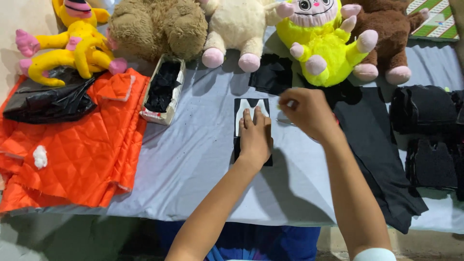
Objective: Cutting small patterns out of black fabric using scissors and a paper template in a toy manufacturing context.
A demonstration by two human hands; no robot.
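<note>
Orange quilted cloth (82,154), grey table cover (193,164), black fabric piece (251,108) under a white template (244,115).

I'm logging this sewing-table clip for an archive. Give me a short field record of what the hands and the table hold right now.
left hand: left hand pressed flat on a black fabric piece with a white pattern on it
right hand: right hand raised beside it, fingers pinched; what they pinch is too small to tell
surface: grey table cover
left side: orange quilted fabric, black plastic bag, open box of black pieces
right side: black fabric stacks
back edge: plush toys
</note>
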